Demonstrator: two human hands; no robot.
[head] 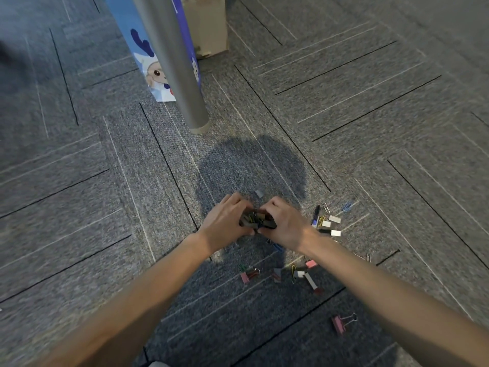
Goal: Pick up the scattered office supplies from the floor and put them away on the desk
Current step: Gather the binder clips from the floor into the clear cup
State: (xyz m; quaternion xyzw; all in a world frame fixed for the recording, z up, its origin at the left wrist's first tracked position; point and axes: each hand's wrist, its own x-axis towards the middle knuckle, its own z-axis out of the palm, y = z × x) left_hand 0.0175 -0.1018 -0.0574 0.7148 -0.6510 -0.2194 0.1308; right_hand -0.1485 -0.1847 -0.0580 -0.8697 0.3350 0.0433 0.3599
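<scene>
In the head view, both hands are meeting low over the grey herringbone-patterned carpet floor [105, 207]. The left hand [225, 221] and the right hand [285, 221] are curling their fingers round a dark cluster of black binder clips [258, 221], cupping it between them from both sides, with the thumbs nearest the camera.

More supplies are lying loose on the carpet. Just beyond the right hand's fingers a small grey block [259, 193] is resting. To the right of the right hand, a dark marker pen [316, 215] is lying beside several small white rectangular pieces [334, 219], and a blue paperclip [347, 206] is lying a little beyond them. Below the right wrist, toward the camera, a pink binder clip with a red one against it [244, 277], a yellow paperclip [293, 272] and a long white strip [310, 280] are lying scattered. A larger pink binder clip with wire handles [340, 324] is lying alone under the right forearm.

Well beyond the hands, a round grey metal leg [172, 62] is standing on the carpet. Behind it, a blue paper bag [148, 70] is showing a printed cartoon character; I cannot make out any readable lettering. A beige box-like object [209, 22] is sitting behind it.
</scene>
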